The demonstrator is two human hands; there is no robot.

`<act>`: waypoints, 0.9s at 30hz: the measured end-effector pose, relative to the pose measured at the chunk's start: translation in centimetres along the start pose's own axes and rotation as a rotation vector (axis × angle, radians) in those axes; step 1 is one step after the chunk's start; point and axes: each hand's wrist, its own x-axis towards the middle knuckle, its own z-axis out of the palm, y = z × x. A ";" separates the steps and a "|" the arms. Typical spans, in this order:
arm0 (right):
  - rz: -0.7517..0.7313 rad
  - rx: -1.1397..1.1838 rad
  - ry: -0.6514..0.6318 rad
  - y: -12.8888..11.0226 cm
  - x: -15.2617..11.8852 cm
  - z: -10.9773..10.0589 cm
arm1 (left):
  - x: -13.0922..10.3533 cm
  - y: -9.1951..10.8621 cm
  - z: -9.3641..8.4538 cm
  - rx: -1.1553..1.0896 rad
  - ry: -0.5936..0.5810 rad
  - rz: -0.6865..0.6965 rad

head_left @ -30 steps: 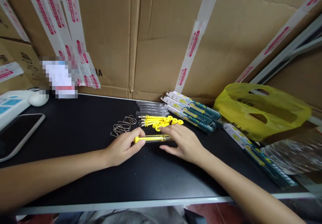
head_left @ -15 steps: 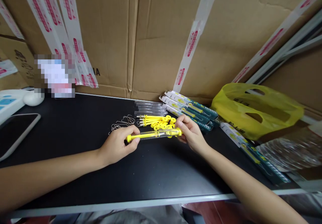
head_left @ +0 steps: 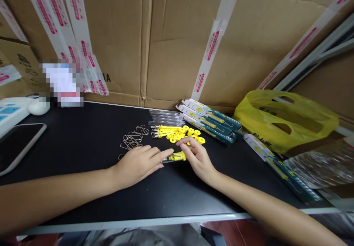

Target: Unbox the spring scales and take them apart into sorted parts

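Observation:
A clear tubular spring scale (head_left: 176,157) with a yellow end cap and a thin metal hook along its side lies low over the black table. My left hand (head_left: 141,163) covers its left part, fingers reaching over the tube and thumb on the near side. At the yellow right end is my right hand (head_left: 197,159), fingers bent and thumb alongside the cap. The left end is hidden under my left hand. Just behind are yellow rods with springs (head_left: 167,131), yellow ringed end pieces (head_left: 195,131) and loose metal hooks (head_left: 132,141).
Clear plastic tubes (head_left: 166,118) lie behind the rods. Printed boxes (head_left: 207,118) are stacked beside them, with another box (head_left: 282,170) farther right. A yellow plastic bag (head_left: 284,122) stands at the right, a phone (head_left: 20,146) and white power strip (head_left: 12,109) at the left.
The spring scale has come lower and nearer the table. My left hand has slid over more of its tube, while my right hand has moved left and down with the yellow end.

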 end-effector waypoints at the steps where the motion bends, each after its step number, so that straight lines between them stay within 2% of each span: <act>1: -0.015 -0.019 0.009 0.0 -0.2 0.1 | 0.0 0.1 0.0 0.018 0.003 0.014; 9: -0.169 -0.126 0.055 0.7 -0.9 0.0 | 0.0 0.2 0.3 0.050 0.010 -0.028; 15: -0.199 -0.200 -0.037 0.5 -1.0 -0.2 | 0.0 0.1 0.1 0.136 0.067 0.005; 22: -0.306 -0.288 -0.154 0.5 -0.8 -0.6 | 0.1 0.2 0.0 0.164 0.012 -0.009; 24: -0.283 -0.292 -0.180 0.6 -0.7 -0.6 | 0.1 0.2 0.0 0.146 -0.005 -0.037; 27: -0.173 -0.275 -0.181 0.6 -0.5 -0.8 | 0.1 0.1 -0.1 0.104 -0.025 -0.077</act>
